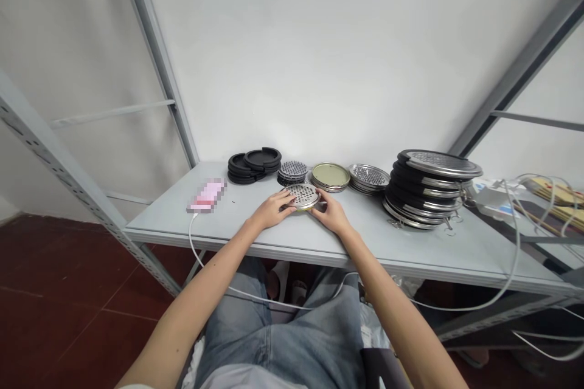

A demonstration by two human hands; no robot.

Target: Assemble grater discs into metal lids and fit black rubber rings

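Observation:
A round perforated metal disc [303, 194] with a shiny rim lies at the middle of the grey shelf. My left hand [275, 209] grips its left side, fingers over the top and thumb at the near edge. On the right side, my right hand [329, 211] holds the rim between thumb and fingers. Just behind the disc are a stack of small perforated discs [292, 169], a stack of round pale-green plates with metal rims [330, 175] and a stack of perforated metal lids [368, 176].
Black rubber rings [262, 158] are piled at the back left, near a blurred pink phone [207, 196] on a white cable. A tall stack of black-and-silver round assemblies [429, 188] stands right. Metal uprights [157, 55] frame the grey shelf [255, 242]; cables and yellow pieces lie far right.

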